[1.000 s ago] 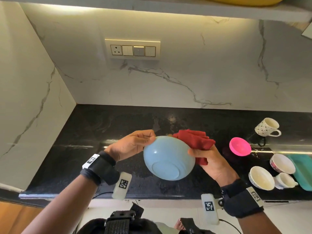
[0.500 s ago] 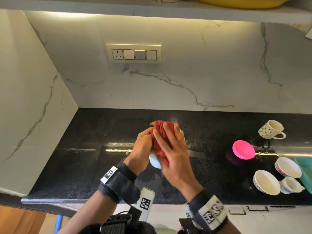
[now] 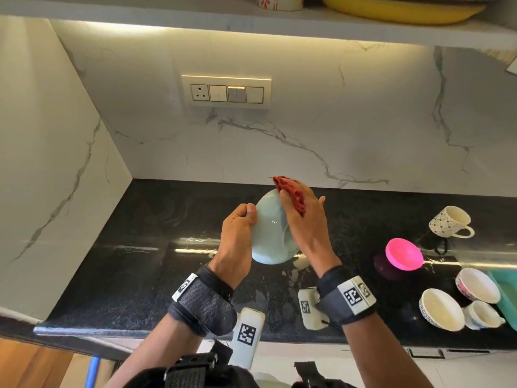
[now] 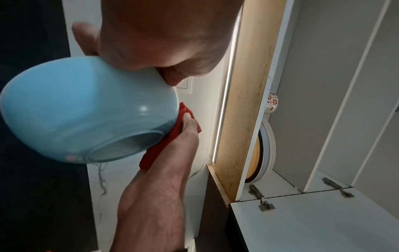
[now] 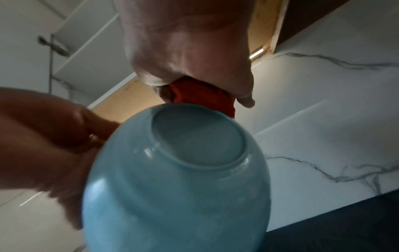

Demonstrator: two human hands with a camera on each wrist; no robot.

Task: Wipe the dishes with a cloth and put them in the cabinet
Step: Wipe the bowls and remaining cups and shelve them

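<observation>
A light blue bowl [image 3: 270, 233] is held on edge above the black counter [image 3: 140, 261], its base turned toward me. My left hand [image 3: 240, 219] grips its left rim, thumb on the outside. My right hand [image 3: 303, 217] presses a red cloth [image 3: 289, 191] against the bowl's right outer side, the fingers lying flat over the cloth. In the left wrist view the bowl [image 4: 86, 109] shows its foot ring, with the cloth [image 4: 170, 134] behind it. In the right wrist view the cloth [image 5: 202, 97] sits bunched under the palm, against the bowl [image 5: 179, 179].
At the right of the counter stand a patterned mug [image 3: 451, 221], a pink bowl [image 3: 404, 254], two white bowls [image 3: 440, 309] [image 3: 477, 284], a small cup [image 3: 482, 315] and a teal tray [image 3: 506, 292]. Overhead, the open cabinet shelf [image 3: 195, 12] carries a yellow dish [image 3: 402, 8] and a cup [image 3: 279, 1].
The bowl went from base-up to standing on edge. My right hand with the cloth swept over it and now rests on its right side. The view tilted upward.
</observation>
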